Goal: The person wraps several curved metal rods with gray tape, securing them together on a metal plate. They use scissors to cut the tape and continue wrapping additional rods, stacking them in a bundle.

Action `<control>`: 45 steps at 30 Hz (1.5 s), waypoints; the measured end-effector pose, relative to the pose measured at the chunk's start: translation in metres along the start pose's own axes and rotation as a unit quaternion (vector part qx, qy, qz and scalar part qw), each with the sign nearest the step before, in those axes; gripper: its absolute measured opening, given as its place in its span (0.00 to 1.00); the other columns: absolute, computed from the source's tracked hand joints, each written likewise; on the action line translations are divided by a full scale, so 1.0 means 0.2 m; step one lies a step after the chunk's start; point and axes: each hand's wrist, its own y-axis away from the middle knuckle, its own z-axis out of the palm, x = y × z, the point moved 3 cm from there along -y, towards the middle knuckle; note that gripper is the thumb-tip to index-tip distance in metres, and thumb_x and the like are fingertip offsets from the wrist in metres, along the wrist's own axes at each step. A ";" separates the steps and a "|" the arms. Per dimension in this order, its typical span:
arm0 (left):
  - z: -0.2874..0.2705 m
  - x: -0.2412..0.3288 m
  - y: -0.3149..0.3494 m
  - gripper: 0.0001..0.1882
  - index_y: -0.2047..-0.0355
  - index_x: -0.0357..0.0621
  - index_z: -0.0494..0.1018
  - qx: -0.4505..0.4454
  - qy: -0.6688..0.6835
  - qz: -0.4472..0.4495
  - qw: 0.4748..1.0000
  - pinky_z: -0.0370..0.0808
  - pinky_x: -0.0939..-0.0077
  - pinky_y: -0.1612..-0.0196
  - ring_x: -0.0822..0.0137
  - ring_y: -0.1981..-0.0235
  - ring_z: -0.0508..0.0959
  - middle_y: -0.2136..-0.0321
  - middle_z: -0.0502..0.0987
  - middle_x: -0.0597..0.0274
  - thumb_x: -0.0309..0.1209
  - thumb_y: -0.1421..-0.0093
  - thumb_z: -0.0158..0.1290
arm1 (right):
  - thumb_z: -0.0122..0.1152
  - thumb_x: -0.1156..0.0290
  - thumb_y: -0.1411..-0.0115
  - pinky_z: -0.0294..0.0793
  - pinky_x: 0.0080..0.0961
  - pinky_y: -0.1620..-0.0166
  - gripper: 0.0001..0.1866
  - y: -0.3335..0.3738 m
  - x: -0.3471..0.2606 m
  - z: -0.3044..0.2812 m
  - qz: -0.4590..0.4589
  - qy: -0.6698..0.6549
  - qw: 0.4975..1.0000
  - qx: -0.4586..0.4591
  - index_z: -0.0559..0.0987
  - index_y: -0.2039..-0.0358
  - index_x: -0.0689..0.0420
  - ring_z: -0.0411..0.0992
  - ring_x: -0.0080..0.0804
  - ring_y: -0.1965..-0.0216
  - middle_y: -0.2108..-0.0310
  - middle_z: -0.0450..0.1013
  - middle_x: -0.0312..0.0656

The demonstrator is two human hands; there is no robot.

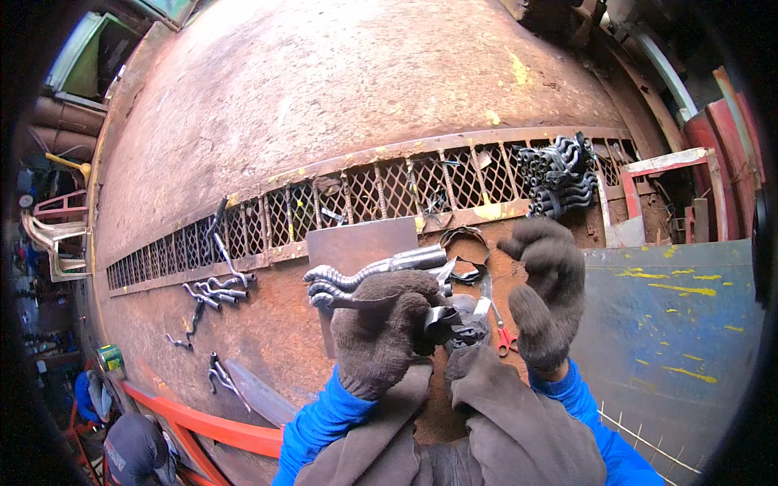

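Observation:
My left hand, in a dark knitted glove, is closed around a dark, shiny strip; one end crosses over the fingers. Just beyond it lies a bundle of bent grey metal pipes, partly hidden by the glove. My right hand, gloved alike and slightly blurred, is raised to the right, thumb and fingers apart with nothing between them. Between the hands are a loose coil of dark band and red-handled scissors. A flat metal sheet sits behind the pipes.
Bundled bent pipes are piled on the rusty grating at back right. Loose bent pipes lie to the left. A blue-grey metal plate stands right; a red bar runs lower left, near another person.

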 end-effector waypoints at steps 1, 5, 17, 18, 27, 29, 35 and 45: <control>0.00 -0.01 0.00 0.11 0.56 0.33 0.77 0.005 0.013 0.012 1.000 0.79 0.73 0.59 0.69 0.63 0.81 0.63 0.82 0.56 0.29 0.32 0.53 | 0.73 0.67 0.51 0.73 0.34 0.50 0.25 0.02 -0.03 -0.02 0.020 -0.034 0.998 -0.052 0.79 0.52 0.59 0.74 0.37 0.53 0.56 0.75 0.49; -0.06 -0.07 0.01 0.10 0.56 0.33 0.77 0.042 0.033 -0.100 0.994 0.79 0.75 0.60 0.69 0.64 0.80 0.65 0.81 0.57 0.28 0.32 0.53 | 0.74 0.67 0.53 0.74 0.38 0.53 0.18 -0.08 -0.13 0.03 -0.029 0.169 0.953 -0.248 0.83 0.60 0.54 0.76 0.43 0.58 0.62 0.78 0.44; 0.00 0.00 -0.01 0.11 0.53 0.34 0.76 0.021 0.032 -0.107 0.994 0.78 0.83 0.74 0.75 0.75 0.80 0.67 0.81 0.59 0.25 0.35 0.54 | 0.75 0.68 0.55 0.70 0.38 0.63 0.11 -0.03 -0.13 0.08 -0.003 0.196 0.954 -0.227 0.83 0.70 0.50 0.72 0.44 0.71 0.76 0.75 0.40; -0.01 -0.01 -0.01 0.11 0.53 0.34 0.76 0.016 0.048 -0.129 0.990 0.78 0.83 0.74 0.75 0.75 0.80 0.67 0.81 0.58 0.25 0.35 0.54 | 0.75 0.68 0.55 0.70 0.38 0.63 0.10 -0.02 -0.12 0.09 -0.009 0.201 0.956 -0.215 0.83 0.70 0.50 0.72 0.44 0.71 0.77 0.75 0.40; 0.01 0.02 -0.02 0.14 0.50 0.35 0.77 -0.018 0.055 -0.170 0.984 0.78 0.82 0.73 0.72 0.73 0.82 0.67 0.83 0.57 0.26 0.34 0.54 | 0.75 0.67 0.54 0.70 0.39 0.60 0.10 0.00 -0.10 0.09 0.030 0.192 0.967 -0.166 0.84 0.70 0.51 0.74 0.44 0.68 0.73 0.77 0.40; 0.00 0.01 -0.02 0.14 0.50 0.34 0.77 0.022 0.089 -0.167 0.982 0.79 0.82 0.73 0.72 0.73 0.81 0.68 0.82 0.56 0.25 0.34 0.53 | 0.75 0.67 0.53 0.70 0.39 0.58 0.11 0.00 -0.09 0.07 0.036 0.185 0.968 -0.167 0.84 0.69 0.52 0.74 0.45 0.66 0.71 0.78 0.41; -0.01 0.00 -0.04 0.15 0.49 0.33 0.76 -0.023 0.048 -0.183 0.982 0.79 0.81 0.73 0.73 0.75 0.80 0.69 0.82 0.55 0.24 0.35 0.52 | 0.74 0.69 0.52 0.71 0.39 0.57 0.10 0.02 -0.08 0.08 0.022 0.173 0.969 -0.174 0.84 0.68 0.53 0.74 0.45 0.64 0.69 0.79 0.41; 0.00 -0.07 -0.03 0.16 0.46 0.34 0.75 -0.044 0.042 -0.159 0.985 0.77 0.82 0.71 0.74 0.73 0.80 0.66 0.81 0.57 0.25 0.34 0.53 | 0.73 0.66 0.47 0.74 0.36 0.55 0.16 0.01 -0.08 0.08 0.146 0.095 0.972 -0.157 0.83 0.59 0.56 0.77 0.39 0.63 0.64 0.80 0.45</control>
